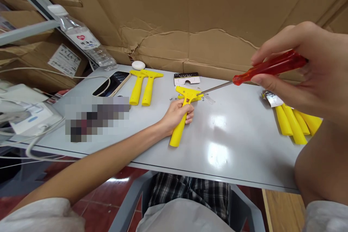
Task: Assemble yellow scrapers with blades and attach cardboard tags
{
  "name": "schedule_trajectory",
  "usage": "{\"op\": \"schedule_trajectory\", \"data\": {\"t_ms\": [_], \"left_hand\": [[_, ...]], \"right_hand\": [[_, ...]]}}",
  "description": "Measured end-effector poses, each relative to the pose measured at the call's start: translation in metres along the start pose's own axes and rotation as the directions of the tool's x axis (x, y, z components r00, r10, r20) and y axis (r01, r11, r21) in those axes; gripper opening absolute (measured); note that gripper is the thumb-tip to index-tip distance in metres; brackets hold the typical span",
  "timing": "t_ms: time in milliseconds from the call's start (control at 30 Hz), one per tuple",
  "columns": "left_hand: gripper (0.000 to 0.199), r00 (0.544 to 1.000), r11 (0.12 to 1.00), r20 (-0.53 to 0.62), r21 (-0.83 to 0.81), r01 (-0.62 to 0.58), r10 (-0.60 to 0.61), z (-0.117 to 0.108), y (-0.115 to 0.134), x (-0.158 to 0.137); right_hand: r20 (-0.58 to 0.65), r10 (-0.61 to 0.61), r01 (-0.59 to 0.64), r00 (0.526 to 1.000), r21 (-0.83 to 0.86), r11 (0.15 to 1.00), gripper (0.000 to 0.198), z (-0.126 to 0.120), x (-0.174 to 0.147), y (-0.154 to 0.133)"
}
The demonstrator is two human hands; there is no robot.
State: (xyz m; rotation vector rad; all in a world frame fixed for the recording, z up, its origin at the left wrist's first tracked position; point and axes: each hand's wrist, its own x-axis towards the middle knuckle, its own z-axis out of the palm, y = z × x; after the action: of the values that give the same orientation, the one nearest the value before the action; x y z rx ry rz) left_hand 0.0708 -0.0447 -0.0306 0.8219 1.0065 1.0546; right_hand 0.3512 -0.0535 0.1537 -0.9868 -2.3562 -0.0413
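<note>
Across the middle of the frame, a grey table (239, 152) is seen; at the upper right, a red-handled screwdriver (282, 63) is pinched between the thumb and curled fingers of the right hand (320, 72). At the centre, a yellow T-shaped handle (179, 130) is wrapped by the left hand's (174, 117) closed fingers, its head met by the screwdriver's tip, small screws (171, 99) being scattered nearby.

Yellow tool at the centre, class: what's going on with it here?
A person's left hand grips the yellow tool by its handle. The right hand holds a red-handled screwdriver, its tip at the tool's wide head. Two similar yellow tools lie near the phone; more yellow handles lie at the right.
</note>
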Motion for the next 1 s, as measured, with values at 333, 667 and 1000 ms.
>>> {"op": "schedule_trajectory", "data": {"t_ms": [333, 667, 1000], "left_hand": [[0.025, 1.000, 1.000, 0.000, 0.006, 0.002, -0.002, 0.0005, -0.0002, 0.0004], [0.024, 1.000, 1.000, 0.001, 0.011, -0.003, 0.003, -0.0002, -0.0004, 0.0002], [0.023, 1.000, 1.000, -0.009, 0.008, -0.005, 0.006, -0.0004, -0.0008, 0.0007]], "right_hand": [[0.035, -0.097, 0.094, 0.995, 0.069, 0.993, 0.040, 0.0009, 0.0046, -0.0047], [-0.016, -0.139, 0.139, 0.990, -0.026, 0.990, 0.012, 0.0037, 0.0073, -0.0038], [-0.003, -0.102, 0.102, 0.995, -0.003, 0.995, 0.019, 0.0042, 0.0067, -0.0037]]}}
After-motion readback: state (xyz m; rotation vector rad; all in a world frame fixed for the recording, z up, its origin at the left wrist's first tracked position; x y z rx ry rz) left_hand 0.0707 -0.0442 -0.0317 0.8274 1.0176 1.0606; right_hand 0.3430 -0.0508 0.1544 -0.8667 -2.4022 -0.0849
